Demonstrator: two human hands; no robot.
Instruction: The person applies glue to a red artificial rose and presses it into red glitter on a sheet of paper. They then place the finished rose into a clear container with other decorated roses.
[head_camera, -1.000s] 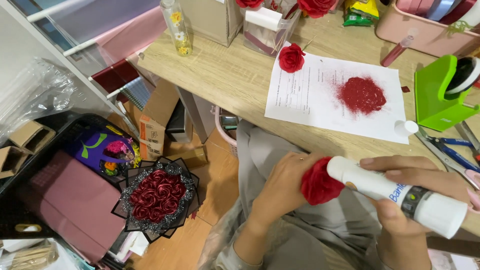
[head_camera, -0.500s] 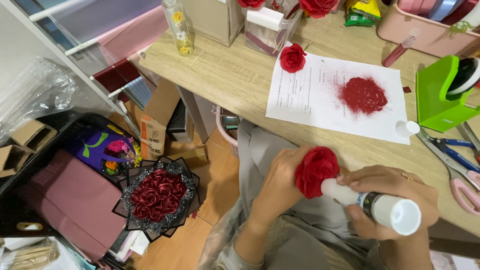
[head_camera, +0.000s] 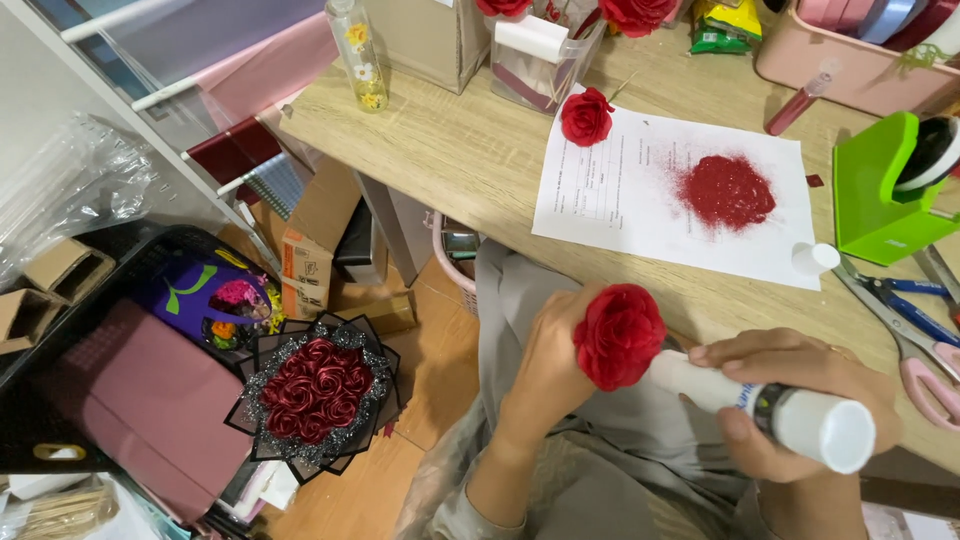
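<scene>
A: Item one, the red fabric rose (head_camera: 619, 335). Where do we log it?

B: Near side, below the tabletop (head_camera: 470, 150) edge, over our lap. Our left hand (head_camera: 548, 365) holds it from the left, grip clenched about the base of the bloom; the stem is hidden behind the flower.

A: Item two?

B: White glue bottle (head_camera: 770, 405), lying almost level, its nozzle end touching the right side of the rose. Our right hand (head_camera: 790, 400) is wrapped round its middle, grip clenched on it, thumb underneath. Its wide white end points to the near right.

A: Tabletop stock, far to near?

B: We count a white paper sheet (head_camera: 640, 200) with a heap of red glitter (head_camera: 725, 190) on its right half. A second red rose (head_camera: 586, 116) lies at the sheet's far left corner. A small white cap (head_camera: 815, 258) stands at the sheet's near right corner. Just right of that, a green tape dispenser (head_camera: 880, 195). Near it, blue-handled scissors (head_camera: 905, 305) and pink-handled scissors (head_camera: 930, 375), side by side. Far left, a clear bottle with yellow flowers (head_camera: 358, 50). Far right, a pink tray (head_camera: 850, 60).

A: Floor, left side?

B: One finished bouquet of dark red roses (head_camera: 315, 388) in black glittered wrap, beside a pink box (head_camera: 140, 400) and a cardboard carton (head_camera: 310, 250).
</scene>
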